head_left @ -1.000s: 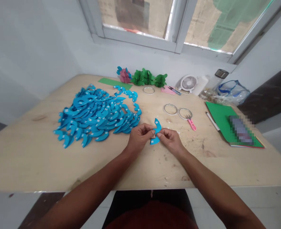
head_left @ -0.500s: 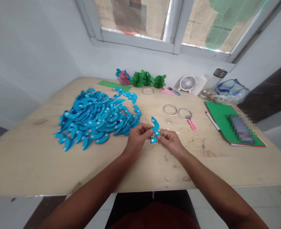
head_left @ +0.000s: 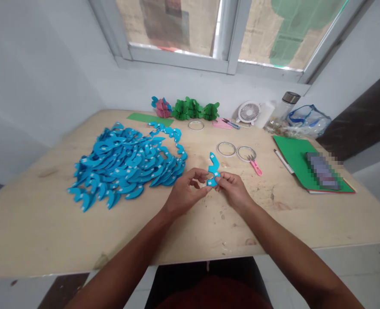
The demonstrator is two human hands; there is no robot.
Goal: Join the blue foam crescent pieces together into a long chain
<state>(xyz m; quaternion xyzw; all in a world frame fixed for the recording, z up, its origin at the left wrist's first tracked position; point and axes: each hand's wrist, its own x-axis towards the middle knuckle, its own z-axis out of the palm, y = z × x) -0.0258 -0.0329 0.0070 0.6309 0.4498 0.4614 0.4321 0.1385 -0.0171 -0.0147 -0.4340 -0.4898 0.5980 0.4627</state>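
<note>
A curved blue paper piece (head_left: pixel 213 165) with small white squares on it is pinched at its right side by my right hand (head_left: pixel 233 186). My left hand (head_left: pixel 188 189) is at the piece's left, thumb and fingers apart; its thumb tip comes close to the lower end, and I cannot tell whether it touches. To the left lies a big heap of similar blue paper pieces (head_left: pixel 125 161), many with white squares. Part of the held piece is hidden behind my right fingertips.
Two tape rolls (head_left: pixel 226 149) and pink-handled scissors (head_left: pixel 256 166) lie beyond my right hand. Another ring (head_left: pixel 196 125), green paper figures (head_left: pixel 193 108) and a pink one (head_left: pixel 162 108) are at the back. A small fan (head_left: pixel 249 112), a bottle (head_left: pixel 286 105) and a green folder (head_left: pixel 293 154) stand or lie to the right.
My left thumb and fingers have come apart from the blue paper piece, which my right hand still pinches. The whole view has shifted slightly.
</note>
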